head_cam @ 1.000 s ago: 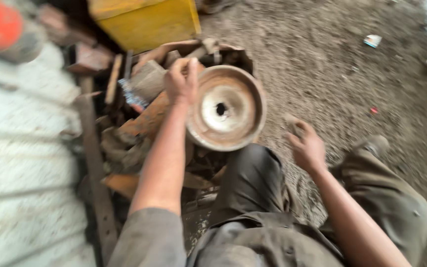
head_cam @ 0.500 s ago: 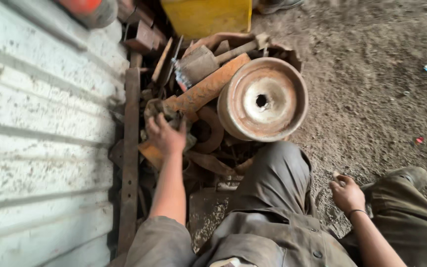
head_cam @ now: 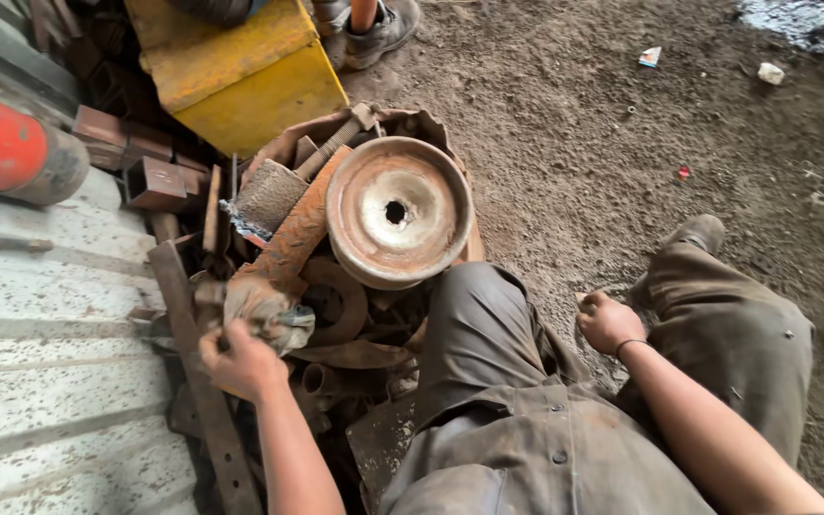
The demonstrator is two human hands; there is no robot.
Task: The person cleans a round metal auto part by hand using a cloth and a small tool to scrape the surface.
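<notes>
Two hands are at work: your left hand has its grip closed on a dirty rag-like bundle at the left edge of the scrap pile, beside the rusty disc. Your right hand rests as a loose fist on the dirt floor, seemingly empty. The bundle is not yet lifted clear.

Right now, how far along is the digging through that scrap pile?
Done: the rusty wheel lies on top of the pile, no hand on it. In hand: the left hand grips a dirty rag among the scrap; the right hand is fisted by the knee, contents hidden. Left: the rusty bar, ring and pipes remain unsorted.
</notes>
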